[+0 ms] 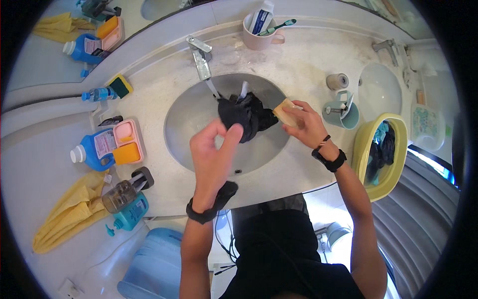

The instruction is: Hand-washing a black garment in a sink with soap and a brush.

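Note:
Bunched black cloth (246, 117) is at the oval grey sink (181, 124), with a pale strip (244, 89) sticking up at its far side. My left hand (211, 157) is over the near-left part of the cloth, slightly blurred. Its thumb and index finger stand apart with nothing visible between them; the other fingers are partly hidden. My right hand (306, 122) grips a pale yellow bar of soap (288, 112) at the right rim of the sink, close to the cloth's right end. Water runs from the metal faucet (201, 62) behind the cloth.
A pink mug (256, 42) with toothpaste and toothbrush stands behind the sink. To the right are a small round container (337, 81), a green cup (341, 114) and a yellow basin (361, 157) of clothes. Leftward are a blue bottle (97, 149), soap tray (135, 134) and yellow towel (69, 214).

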